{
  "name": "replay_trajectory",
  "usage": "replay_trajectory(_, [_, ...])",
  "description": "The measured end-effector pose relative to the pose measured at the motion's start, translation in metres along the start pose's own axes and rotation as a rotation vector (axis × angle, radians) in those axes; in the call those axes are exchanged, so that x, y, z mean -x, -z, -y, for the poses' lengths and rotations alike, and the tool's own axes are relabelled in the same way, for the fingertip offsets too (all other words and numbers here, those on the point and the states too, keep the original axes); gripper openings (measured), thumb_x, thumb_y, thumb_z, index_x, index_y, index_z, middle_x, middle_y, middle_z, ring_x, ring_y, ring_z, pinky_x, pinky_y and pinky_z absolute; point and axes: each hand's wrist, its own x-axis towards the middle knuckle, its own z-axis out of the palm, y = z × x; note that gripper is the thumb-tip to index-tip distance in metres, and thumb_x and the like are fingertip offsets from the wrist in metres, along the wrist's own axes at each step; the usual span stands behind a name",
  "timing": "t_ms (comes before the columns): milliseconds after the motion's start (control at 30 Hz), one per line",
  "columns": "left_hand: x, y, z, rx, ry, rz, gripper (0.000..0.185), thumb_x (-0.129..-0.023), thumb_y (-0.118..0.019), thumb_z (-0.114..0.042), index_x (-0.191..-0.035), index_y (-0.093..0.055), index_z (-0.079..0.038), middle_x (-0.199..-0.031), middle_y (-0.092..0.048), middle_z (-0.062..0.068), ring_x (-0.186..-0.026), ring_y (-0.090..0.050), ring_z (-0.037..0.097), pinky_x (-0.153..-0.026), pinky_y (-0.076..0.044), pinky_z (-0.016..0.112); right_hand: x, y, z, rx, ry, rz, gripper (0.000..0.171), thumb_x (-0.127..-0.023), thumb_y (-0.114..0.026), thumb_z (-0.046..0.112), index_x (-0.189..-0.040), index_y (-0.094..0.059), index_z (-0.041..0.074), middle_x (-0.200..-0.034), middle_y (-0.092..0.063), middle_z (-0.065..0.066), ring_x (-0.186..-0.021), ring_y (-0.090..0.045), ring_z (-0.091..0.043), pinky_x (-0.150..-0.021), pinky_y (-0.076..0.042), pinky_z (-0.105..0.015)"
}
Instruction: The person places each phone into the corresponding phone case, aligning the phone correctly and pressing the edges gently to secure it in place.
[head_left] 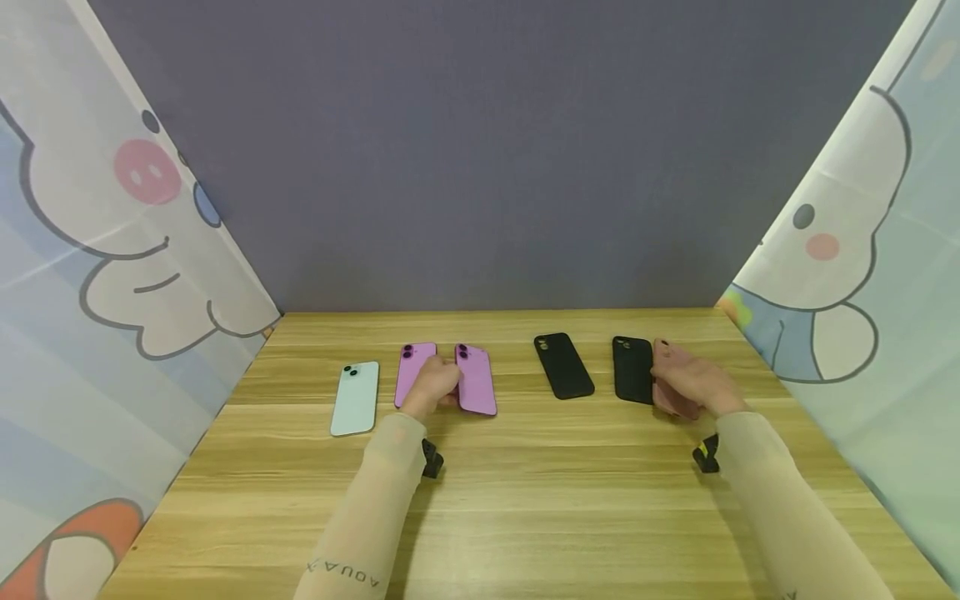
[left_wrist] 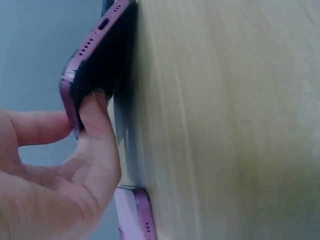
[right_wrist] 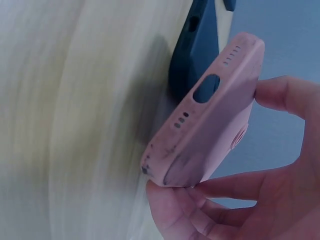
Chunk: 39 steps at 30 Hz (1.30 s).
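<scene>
My left hand (head_left: 437, 382) pinches the left edge of a purple phone (head_left: 477, 383). In the left wrist view that phone is tilted, its side raised off the wood, with a finger under its dark face. A second purple phone (head_left: 411, 371) lies just left, partly behind the hand. My right hand (head_left: 703, 387) grips a scuffed pink phone case (right_wrist: 215, 130) between thumb and fingers. That case is tilted up on its side, showing its port cutout in the right wrist view. Close beside it on the left lies a black phone case (head_left: 632, 371).
Another black phone case (head_left: 564, 367) lies slanted near the table's middle. A pale mint phone (head_left: 356, 400) is at the far left of the row. The wooden table (head_left: 555, 517) meets a grey panel (head_left: 495, 167) behind and cartoon-printed curtains (head_left: 847, 250) at both sides.
</scene>
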Motion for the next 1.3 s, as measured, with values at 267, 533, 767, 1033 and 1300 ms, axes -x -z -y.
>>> replay_trajectory(267, [0.0,-0.002,0.004,0.019,-0.003,-0.021,0.009,-0.096,-0.051,-0.004,-0.102,-0.053,0.001,-0.094,-0.052,0.012,-0.081,-0.055,0.023,-0.07,-0.058,0.035,0.005,-0.01,0.006,-0.157,-0.035,-0.034,0.066,-0.099,-0.049,0.06,-0.101,-0.065,-0.004,-0.09,-0.062,-0.014,-0.077,-0.058,-0.027,-0.062,-0.046,-0.035])
replay_trajectory(533, [-0.003,-0.004,0.009,0.042,0.001,-0.038,0.014,-0.096,-0.052,-0.003,-0.107,-0.058,0.004,-0.095,-0.054,0.012,-0.084,-0.056,0.023,-0.075,-0.059,0.037,0.006,-0.016,0.015,-0.117,0.002,-0.072,0.077,-0.098,-0.048,0.061,-0.119,-0.064,-0.012,-0.118,-0.064,-0.029,-0.093,-0.062,-0.034,-0.067,-0.049,-0.035])
replay_trajectory(767, [-0.002,-0.007,0.01,0.06,-0.008,-0.028,0.017,-0.096,-0.051,-0.003,-0.11,-0.056,0.005,-0.099,-0.055,0.015,-0.086,-0.058,0.025,-0.077,-0.059,0.039,0.005,-0.019,0.022,-0.106,0.023,-0.058,0.087,-0.097,-0.045,0.067,-0.131,-0.058,-0.011,-0.13,-0.058,-0.034,-0.1,-0.064,-0.036,-0.07,-0.054,-0.037])
replay_trajectory(1033, [-0.001,-0.007,0.01,0.068,-0.005,-0.035,0.022,-0.096,-0.052,-0.003,-0.116,-0.055,0.007,-0.102,-0.056,0.016,-0.088,-0.059,0.026,-0.079,-0.059,0.039,0.005,-0.025,0.031,-0.137,0.021,-0.071,0.078,-0.097,-0.049,0.061,-0.127,-0.06,-0.01,-0.118,-0.064,-0.029,-0.09,-0.064,-0.03,-0.066,-0.052,-0.035])
replay_trajectory(1300, [-0.001,-0.009,0.007,0.064,0.003,-0.05,0.022,-0.096,-0.052,-0.004,-0.115,-0.056,0.007,-0.103,-0.057,0.016,-0.088,-0.059,0.026,-0.079,-0.058,0.039,0.002,-0.034,0.036,-0.167,0.015,-0.07,0.079,-0.095,-0.051,0.065,-0.125,-0.059,-0.008,-0.112,-0.064,-0.022,-0.089,-0.062,-0.027,-0.068,-0.049,-0.033])
